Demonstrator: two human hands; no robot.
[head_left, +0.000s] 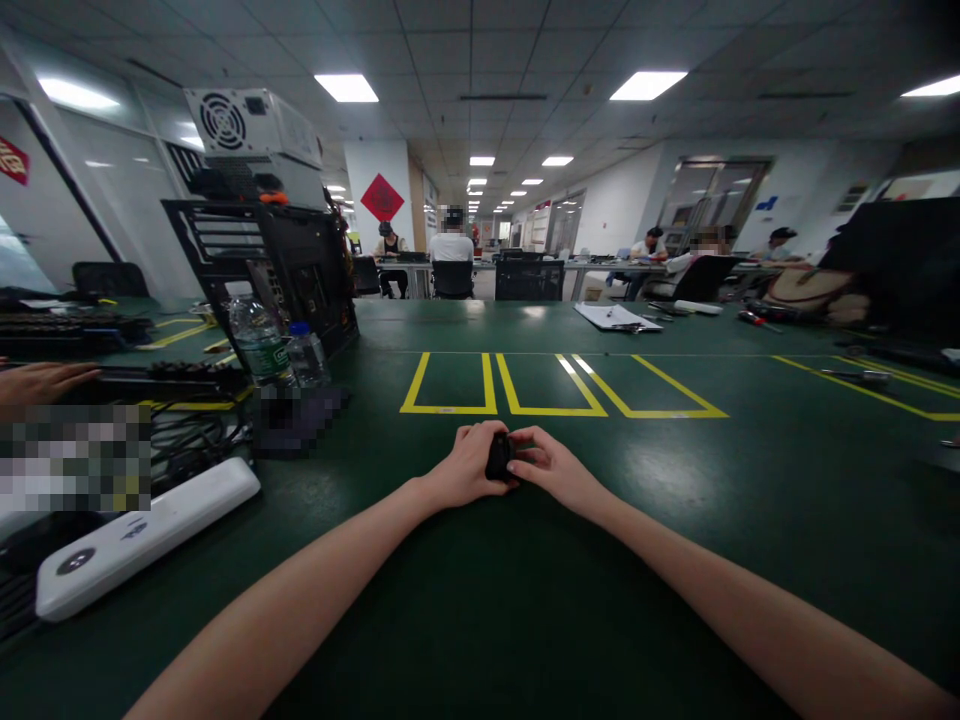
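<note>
A small black mouse-like object (498, 458) is held between my two hands, low over the green table; its details are too dark to make out. My left hand (471, 463) wraps round its left side, fingers over the far edge and thumb at the near one. From the right, my right hand (546, 462) pinches at it, with the thumb on its near side and the fingertips at its far side. Just beyond my hands, yellow tape frames (450, 410) are marked on the green tabletop (480, 600).
An open black computer case (300, 270) stands at the left, a power supply (255, 125) above it. Near it are two bottles (259, 340), cables and a white power strip (150, 540). Another person's hand (45, 385) shows far left. Papers (611, 317) and tools (859, 376) lie right.
</note>
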